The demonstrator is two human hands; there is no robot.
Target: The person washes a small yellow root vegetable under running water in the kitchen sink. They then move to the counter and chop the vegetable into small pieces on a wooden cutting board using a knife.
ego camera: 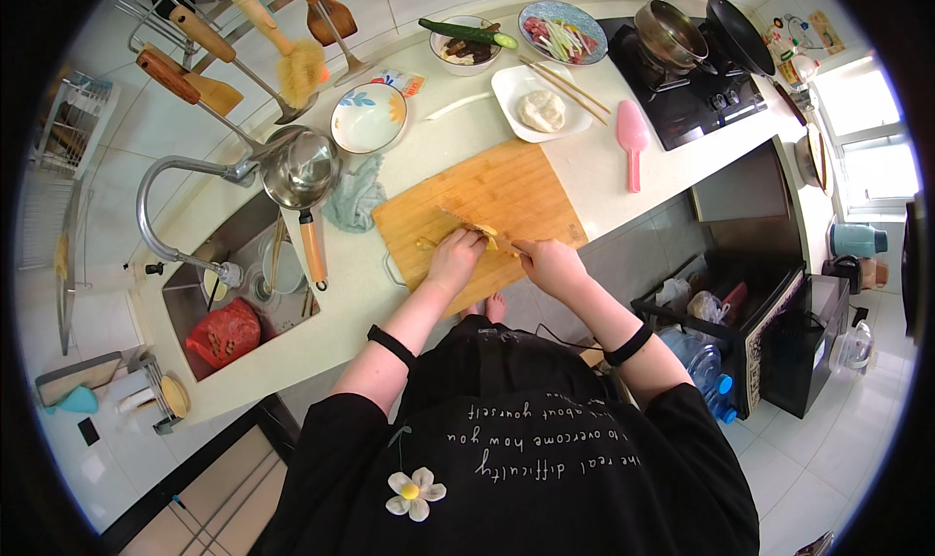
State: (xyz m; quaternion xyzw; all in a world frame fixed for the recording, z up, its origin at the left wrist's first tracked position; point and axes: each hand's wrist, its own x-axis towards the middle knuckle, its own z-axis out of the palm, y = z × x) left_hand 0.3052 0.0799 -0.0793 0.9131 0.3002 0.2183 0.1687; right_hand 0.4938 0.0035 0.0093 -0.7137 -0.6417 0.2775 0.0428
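Note:
My right hand (554, 265) grips the handle of a kitchen knife (460, 220), its blade slanting up and left over a wooden cutting board (497, 172). On that board, my left hand (456, 258) presses its bent fingers against a pale yellow piece of food (488, 232), possibly ginger, right beside the blade. The fingers partly hide this piece. Small yellow scraps (425, 243) lie left of the knife, and a few more sit near its handle.
Behind the board stand a white dish (504, 92) with dough and chopsticks, a pink scoop (632, 136), a patterned bowl (369, 118) and a plate of sliced food (562, 34). A grey-green cloth (356, 198) and saucepan (299, 169) lie left, near the sink (186, 315). The gas stove (708, 110) is right.

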